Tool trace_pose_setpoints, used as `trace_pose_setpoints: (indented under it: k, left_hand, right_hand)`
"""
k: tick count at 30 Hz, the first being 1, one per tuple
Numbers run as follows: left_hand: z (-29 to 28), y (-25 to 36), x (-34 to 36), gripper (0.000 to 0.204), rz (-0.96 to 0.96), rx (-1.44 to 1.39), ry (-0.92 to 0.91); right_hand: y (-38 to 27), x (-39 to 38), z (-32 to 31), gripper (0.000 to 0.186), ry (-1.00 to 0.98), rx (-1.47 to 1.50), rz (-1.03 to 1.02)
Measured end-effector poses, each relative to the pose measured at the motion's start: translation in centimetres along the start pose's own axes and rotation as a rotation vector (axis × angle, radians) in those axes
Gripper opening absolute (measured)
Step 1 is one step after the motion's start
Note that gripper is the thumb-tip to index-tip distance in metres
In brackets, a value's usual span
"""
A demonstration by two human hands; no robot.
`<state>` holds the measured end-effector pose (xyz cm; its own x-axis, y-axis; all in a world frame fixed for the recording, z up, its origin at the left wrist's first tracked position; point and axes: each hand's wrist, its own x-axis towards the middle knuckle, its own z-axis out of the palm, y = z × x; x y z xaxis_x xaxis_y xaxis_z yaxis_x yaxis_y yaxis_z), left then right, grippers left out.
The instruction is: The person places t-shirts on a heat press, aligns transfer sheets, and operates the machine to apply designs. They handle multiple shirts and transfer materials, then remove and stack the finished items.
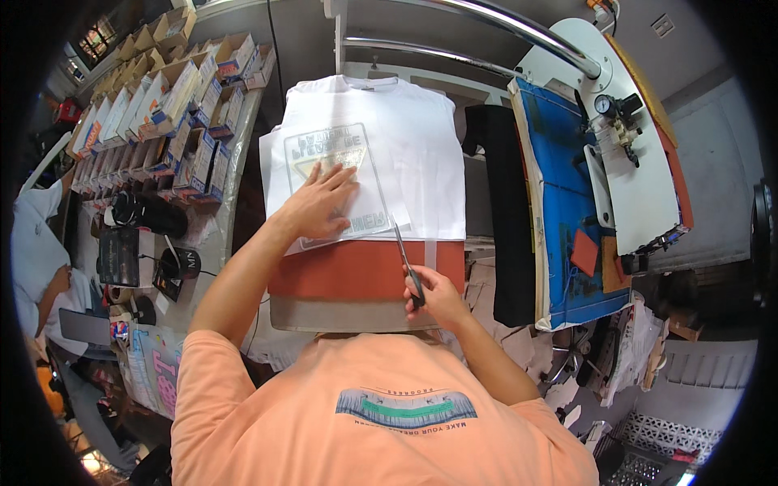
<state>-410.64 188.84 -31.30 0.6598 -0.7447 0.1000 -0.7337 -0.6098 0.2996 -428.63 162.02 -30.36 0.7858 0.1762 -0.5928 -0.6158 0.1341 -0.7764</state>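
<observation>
A white T-shirt [423,138] lies spread on a reddish-orange pad [356,271] in front of me, its neckline at the far end. A clear transfer film sheet [369,180] with a grey and yellowish print, its lettering reversed, rests on the shirt's left half. My left hand [327,198] lies flat on the film with fingers spread, holding nothing. My right hand [436,296] grips dark-handled scissors [413,279] near the pad's right front. Their blades point away from me and reach the film's lower right edge; whether they are parted, I cannot make out.
Rows of open cardboard boxes [178,105] stand on the left table beside a black mug [180,263]. To the right are a black roll-like piece [510,219], a blue board [567,211] and a white machine with a gauge [604,104]. A person [44,243] is at far left.
</observation>
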Motion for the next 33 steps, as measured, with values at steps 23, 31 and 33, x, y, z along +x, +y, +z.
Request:
trace_pose_setpoints:
  k: [23, 31, 33]
  left_hand:
    - [5.3, 7.9, -1.3, 0.021, -0.063, -0.056, 0.472]
    - [4.7, 9.2, -1.2, 0.02, -0.053, -0.072, 0.519]
    - [4.2, 9.5, -1.3, 0.021, -0.035, -0.078, 0.549]
  right_hand:
    - [1.0, 1.1, 2.5, 0.039, 0.061, 0.018, -0.018]
    - [-1.0, 1.6, 3.2, 0.032, 0.101, -0.04, -0.051]
    - [-1.2, 2.7, 3.3, 0.031, 0.106, -0.03, -0.075]
